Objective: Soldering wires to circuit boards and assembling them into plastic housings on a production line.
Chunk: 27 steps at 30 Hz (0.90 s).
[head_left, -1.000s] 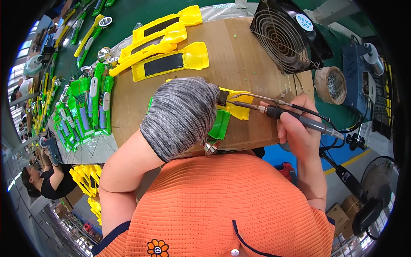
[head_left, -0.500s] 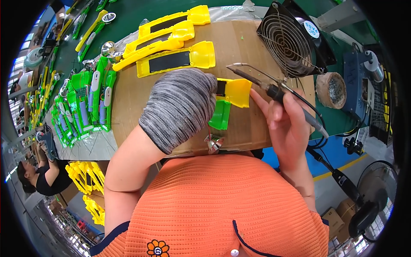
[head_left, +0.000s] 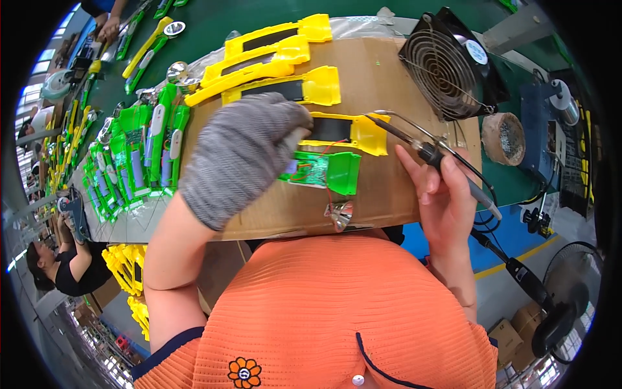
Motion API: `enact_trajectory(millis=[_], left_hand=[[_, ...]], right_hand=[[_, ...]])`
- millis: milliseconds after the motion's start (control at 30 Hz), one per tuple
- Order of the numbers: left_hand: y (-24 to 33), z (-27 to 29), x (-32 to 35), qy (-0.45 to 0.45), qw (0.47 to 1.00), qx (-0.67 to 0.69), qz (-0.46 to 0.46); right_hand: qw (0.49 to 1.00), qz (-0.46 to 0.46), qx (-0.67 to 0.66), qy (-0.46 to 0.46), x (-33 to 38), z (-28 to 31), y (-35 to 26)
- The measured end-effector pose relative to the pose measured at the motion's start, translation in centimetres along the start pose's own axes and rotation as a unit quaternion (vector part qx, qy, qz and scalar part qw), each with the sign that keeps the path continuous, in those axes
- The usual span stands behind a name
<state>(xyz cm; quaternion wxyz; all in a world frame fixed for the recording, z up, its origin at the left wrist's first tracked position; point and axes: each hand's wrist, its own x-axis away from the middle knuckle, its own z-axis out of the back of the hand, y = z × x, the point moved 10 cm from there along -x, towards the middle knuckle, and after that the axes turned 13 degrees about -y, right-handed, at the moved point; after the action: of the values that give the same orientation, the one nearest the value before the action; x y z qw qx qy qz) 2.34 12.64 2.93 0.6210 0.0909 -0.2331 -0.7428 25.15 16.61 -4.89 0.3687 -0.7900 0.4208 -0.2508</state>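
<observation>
My left hand point(head_left: 243, 152), in a grey striped knit glove, is bent over the left ends of a yellow plastic casing point(head_left: 370, 136) and a green casing point(head_left: 343, 172). Its fingertips are pinched together; what lies between them is hidden. Inside the green casing a circuit board point(head_left: 315, 171) shows, with red wires running from it toward the yellow casing's dark panel point(head_left: 330, 130). A small silver reflector point(head_left: 341, 214) hangs on a wire at the cardboard's near edge. In my bare right hand point(head_left: 444, 194) is a soldering iron point(head_left: 427, 154) with a thin curved feed tube, its tip over the yellow casing's right end.
More yellow casings point(head_left: 317, 85) lie at the back of the cardboard point(head_left: 382, 194). Green assemblies point(head_left: 139, 155) crowd the left. A framed fan point(head_left: 440, 68), a round pot point(head_left: 502, 139) and a blue box point(head_left: 541, 129) stand at right. Other people work at left.
My left hand has shifted left and uncovered the green casing's board and red wires. Both casings show more fully. The iron's tip now sits over the yellow casing's end.
</observation>
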Motion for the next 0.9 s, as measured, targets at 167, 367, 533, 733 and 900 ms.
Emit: enact_trajectory(millis=[167,367,533,733,900], left_hand=[[-1.4,1.9,5.6,-0.059,0.988,-0.132,-0.058],[-0.4,-3.8,10.0,-0.096,0.934,-0.312,-0.142],[0.4,-1.0,8.5,0.038,0.977,-0.121,-0.170],[0.3,-1.6,7.3,-0.025,0.986,-0.108,-0.123],[-0.9,-1.7,9.0,-0.101,0.956,-0.249,-0.118]], right_hand=[[1.000,-0.003,0.023,0.010,1.2,0.4,-0.3],[1.000,-0.026,0.012,0.002,2.1,-0.7,0.9],[0.999,-0.040,0.011,-0.028,2.3,-2.3,1.5],[0.998,-0.050,0.017,-0.021,2.5,-2.5,1.5],[0.998,-0.035,0.018,-0.043,2.9,-1.9,0.9]])
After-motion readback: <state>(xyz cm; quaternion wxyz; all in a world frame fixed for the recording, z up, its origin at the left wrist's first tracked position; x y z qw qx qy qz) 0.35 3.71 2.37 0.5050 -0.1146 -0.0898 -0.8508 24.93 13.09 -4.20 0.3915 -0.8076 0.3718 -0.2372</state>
